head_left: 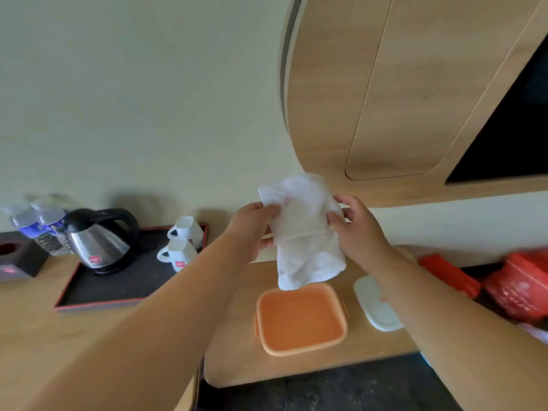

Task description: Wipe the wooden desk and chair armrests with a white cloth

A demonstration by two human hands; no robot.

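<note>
A white cloth [305, 229] hangs in the air, folded over, above the wooden desk [237, 360]. My left hand [252, 229] pinches its left edge and my right hand [358, 229] grips its right edge. The cloth's lower end dangles just over an open orange plastic box [301, 320] that stands on the desk. No chair is in view.
A white lid [376, 307] lies right of the orange box. At the left a black tray [118, 286] carries a steel kettle [99, 241] and two white mugs [181, 244]. Water bottles [41, 226], a dark tissue box [14, 259] and red items [519, 286] stand at the desk's ends.
</note>
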